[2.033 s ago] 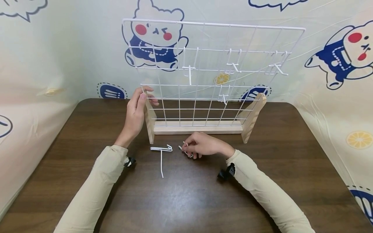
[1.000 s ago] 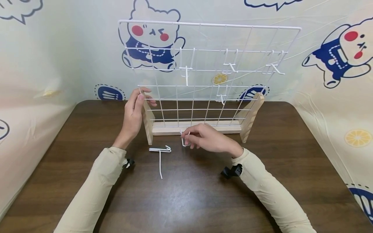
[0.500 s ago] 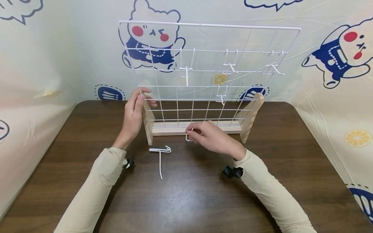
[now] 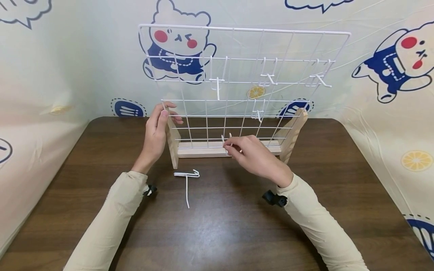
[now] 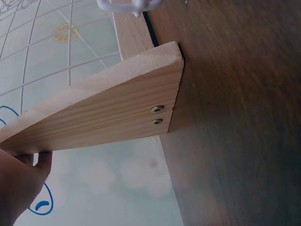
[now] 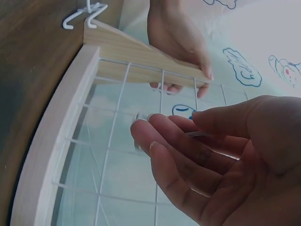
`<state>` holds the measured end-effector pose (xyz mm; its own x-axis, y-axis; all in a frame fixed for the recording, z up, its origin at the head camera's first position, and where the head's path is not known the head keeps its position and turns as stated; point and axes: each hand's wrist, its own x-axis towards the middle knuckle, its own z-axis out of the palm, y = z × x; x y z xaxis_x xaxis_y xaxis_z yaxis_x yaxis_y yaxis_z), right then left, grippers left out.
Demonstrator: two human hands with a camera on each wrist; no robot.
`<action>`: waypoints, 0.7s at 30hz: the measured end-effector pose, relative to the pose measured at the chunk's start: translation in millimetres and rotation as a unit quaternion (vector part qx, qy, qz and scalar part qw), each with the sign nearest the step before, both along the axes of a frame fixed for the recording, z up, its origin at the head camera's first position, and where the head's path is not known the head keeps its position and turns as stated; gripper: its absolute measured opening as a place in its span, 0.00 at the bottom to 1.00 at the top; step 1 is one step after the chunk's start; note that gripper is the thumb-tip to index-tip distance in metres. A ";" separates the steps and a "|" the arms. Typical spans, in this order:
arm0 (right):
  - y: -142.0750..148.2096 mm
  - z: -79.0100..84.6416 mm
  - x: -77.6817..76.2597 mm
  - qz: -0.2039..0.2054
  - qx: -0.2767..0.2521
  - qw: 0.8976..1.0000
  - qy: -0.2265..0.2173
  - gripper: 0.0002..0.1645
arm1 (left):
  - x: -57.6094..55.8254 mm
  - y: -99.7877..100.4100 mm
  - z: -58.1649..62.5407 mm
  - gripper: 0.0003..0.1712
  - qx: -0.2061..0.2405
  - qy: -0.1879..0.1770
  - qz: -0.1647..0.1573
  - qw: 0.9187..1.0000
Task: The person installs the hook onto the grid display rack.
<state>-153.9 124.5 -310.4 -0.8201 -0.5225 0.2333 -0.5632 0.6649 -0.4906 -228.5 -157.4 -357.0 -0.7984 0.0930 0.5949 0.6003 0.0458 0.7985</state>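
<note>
A white wire grid [image 4: 244, 29] stands upright between two wooden side pieces on the table. My left hand [image 4: 156, 130] grips the top of the left wooden side piece [image 4: 173, 146], seen close up as a wooden panel [image 5: 117, 103] in the left wrist view. In front of the grid's lower rows, my right hand [image 4: 255, 156] pinches a white wire hook [image 4: 222, 139] between thumb and fingers. Its two prongs point up; the fingers cover most of the rest. Another white hook [image 4: 187, 175] lies on the table left of the right hand, its long arm toward me.
Several white hooks, such as one at the upper left [image 4: 217, 84] and one lower down [image 4: 258, 114], hang on the grid. A wooden crossbar [image 4: 200, 152] joins the side pieces at the bottom. A printed cloth [image 4: 84, 56] hangs behind the brown table [image 4: 210, 233].
My right hand has lifted its hook off the table, turned it prongs up and carried it forward and right to the lower grid. My left hand keeps its grip on the side piece.
</note>
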 end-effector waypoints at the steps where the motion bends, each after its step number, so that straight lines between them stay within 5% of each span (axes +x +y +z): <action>1: 1.6 0.9 0.1 -0.002 -0.001 1.000 0.003 0.10 | 1.3 0.6 1.5 0.20 0.000 0.000 0.000 1.000; 10: 20.0 1.7 2.8 -0.023 -0.013 1.000 0.003 0.11 | 20.8 9.2 23.8 0.20 0.005 0.004 -0.006 1.000; 21: 51.9 -9.9 3.8 -0.045 -0.054 0.997 0.023 0.12 | 21.2 8.6 23.9 0.20 -0.002 0.006 0.002 1.000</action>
